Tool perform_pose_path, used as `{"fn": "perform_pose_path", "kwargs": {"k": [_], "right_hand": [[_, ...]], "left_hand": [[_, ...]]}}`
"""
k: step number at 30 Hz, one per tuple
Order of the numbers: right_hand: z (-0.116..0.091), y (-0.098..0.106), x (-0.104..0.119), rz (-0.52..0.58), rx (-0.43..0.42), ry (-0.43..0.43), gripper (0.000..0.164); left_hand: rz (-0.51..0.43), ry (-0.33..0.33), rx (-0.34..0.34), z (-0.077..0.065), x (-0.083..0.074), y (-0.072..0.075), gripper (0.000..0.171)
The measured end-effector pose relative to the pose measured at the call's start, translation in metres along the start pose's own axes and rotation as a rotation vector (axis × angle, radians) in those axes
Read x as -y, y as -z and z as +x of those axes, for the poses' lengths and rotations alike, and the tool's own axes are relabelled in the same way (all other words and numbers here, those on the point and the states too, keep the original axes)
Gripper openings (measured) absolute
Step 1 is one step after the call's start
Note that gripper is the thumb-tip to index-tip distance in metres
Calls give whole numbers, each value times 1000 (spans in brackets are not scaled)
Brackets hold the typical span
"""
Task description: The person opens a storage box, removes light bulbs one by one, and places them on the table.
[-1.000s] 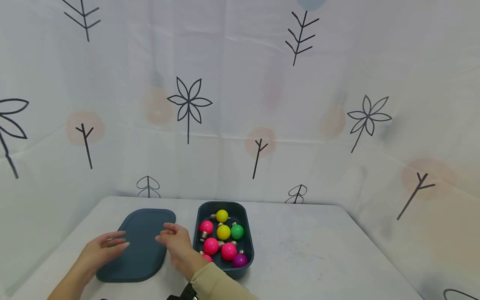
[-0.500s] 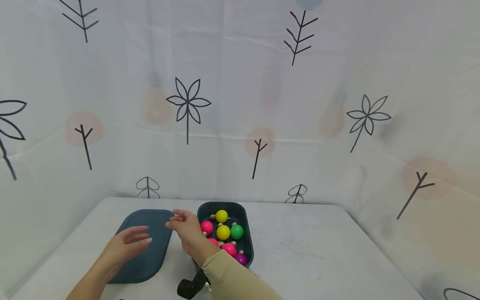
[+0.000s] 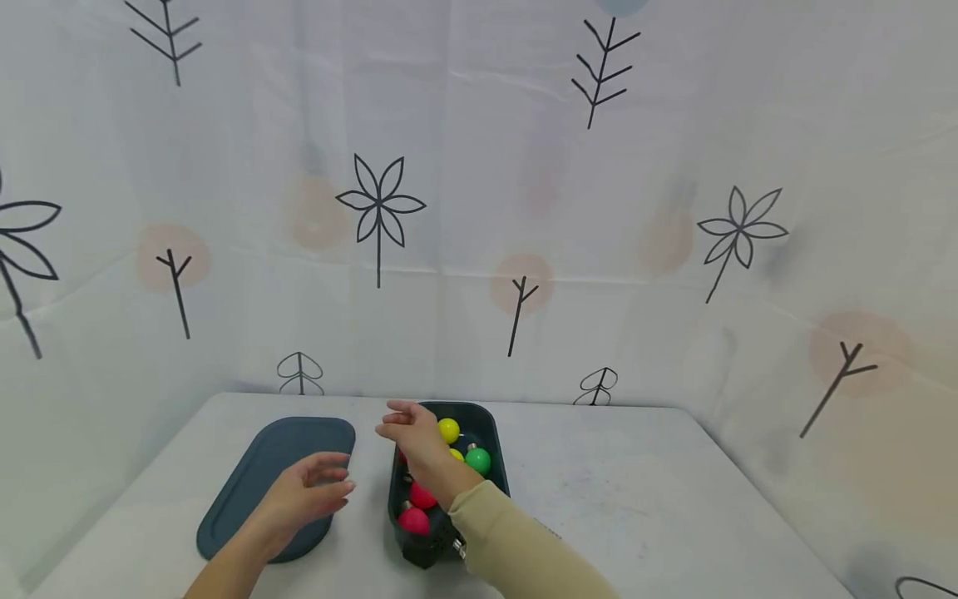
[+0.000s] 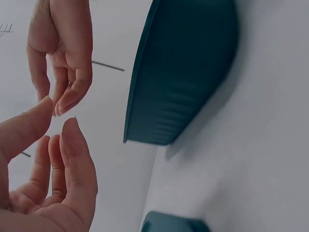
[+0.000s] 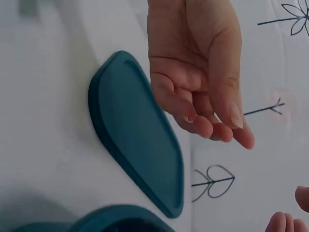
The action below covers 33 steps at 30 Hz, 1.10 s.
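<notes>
My left hand hovers by the right edge of a flat dark teal lid, fingers loosely bent and holding nothing. Above the left part of a deep teal container is my right hand, also holding nothing, its fingers relaxed. Inside the container lie coloured light bulbs: yellow, green and pink ones show, while the right hand and sleeve cover others. In the left wrist view, the fingertips of both hands point towards each other beside the container's side wall.
The lid and the container stand side by side on a white table, with a narrow gap between them. A white cloth printed with plant drawings hangs behind the table. A black wrist device overlaps the container's near end.
Both hands have drifted to the right. The right hand has moved from the lid's right edge to over the container, and the left from the lid's left part to its right edge.
</notes>
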State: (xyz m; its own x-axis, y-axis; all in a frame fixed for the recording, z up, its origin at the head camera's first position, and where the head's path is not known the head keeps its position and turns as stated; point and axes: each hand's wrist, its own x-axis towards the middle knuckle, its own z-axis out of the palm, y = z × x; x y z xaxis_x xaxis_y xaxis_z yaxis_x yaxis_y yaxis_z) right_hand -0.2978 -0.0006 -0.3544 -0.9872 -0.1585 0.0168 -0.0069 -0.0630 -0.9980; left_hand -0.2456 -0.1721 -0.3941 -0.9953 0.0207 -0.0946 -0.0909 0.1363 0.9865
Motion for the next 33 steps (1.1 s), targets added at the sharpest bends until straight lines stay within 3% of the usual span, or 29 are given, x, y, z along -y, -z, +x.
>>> {"fn": "perform_pose_path", "kwargs": {"k": [7,13,17,26,33], "right_hand": [[6,23,-1,-12,-4,63,34],[14,38,-1,-48,14,42,34],[21,49,1,-90,70,39,34],[32,70,0,-185,188,65,38],[37,80,-10,-259,258,62,39]], "left_hand": [[-44,25,52,1,2,-26,61],[-63,56,66,7,9,-46,59],[-68,75,61,10,13,-56,63],[-24,73,68,13,17,-63,72],[-49,71,104,9,16,-66,74]]}}
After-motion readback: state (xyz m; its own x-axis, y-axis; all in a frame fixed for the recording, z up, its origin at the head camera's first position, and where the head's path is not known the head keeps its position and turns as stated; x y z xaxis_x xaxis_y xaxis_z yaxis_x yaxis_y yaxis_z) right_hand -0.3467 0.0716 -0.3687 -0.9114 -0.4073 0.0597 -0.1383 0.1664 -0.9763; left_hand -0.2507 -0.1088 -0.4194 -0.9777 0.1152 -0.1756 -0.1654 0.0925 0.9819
